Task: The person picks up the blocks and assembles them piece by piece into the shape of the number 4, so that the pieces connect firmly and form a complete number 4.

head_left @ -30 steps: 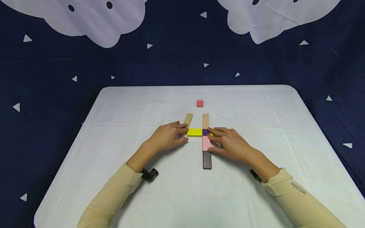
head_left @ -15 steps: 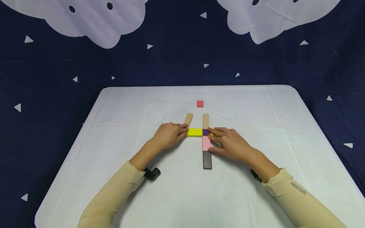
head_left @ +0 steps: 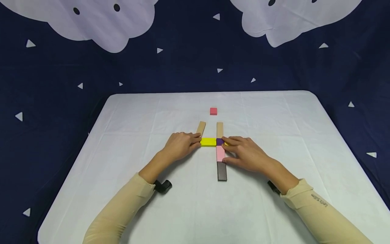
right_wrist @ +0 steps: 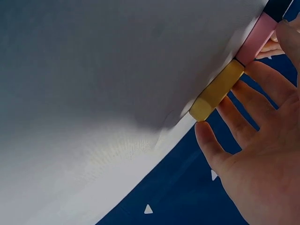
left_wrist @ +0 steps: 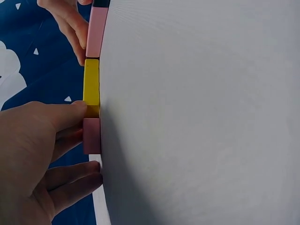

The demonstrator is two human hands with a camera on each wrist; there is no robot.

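Note:
Flat coloured blocks lie in a cross on the table. Its upright runs from a plain wooden block (head_left: 220, 129) through a purple block (head_left: 220, 141) and a pink block (head_left: 220, 154) to a dark grey block (head_left: 222, 171). A left yellow block (head_left: 208, 142) meets the purple one; a right yellow block (right_wrist: 218, 91) is mostly beneath my right hand (head_left: 248, 154). Its thumb touches near the pink-grey joint, other fingers rest on the yellow and purple blocks. My left hand (head_left: 181, 145) touches the left yellow block's outer end with its thumb, fingers around a dull pink block (left_wrist: 92, 136).
A second plain wooden block (head_left: 201, 127) slants beyond my left fingers, partly covered by them. Farther back sits a small red block (head_left: 213, 111). Behind the white-covered table (head_left: 304, 142) hangs a dark blue cloth (head_left: 189, 71) with clouds and triangles.
My left hand has shifted slightly right, its thumb now against the left yellow block, and the dull pink block has become hidden in the head view. My right hand stays put.

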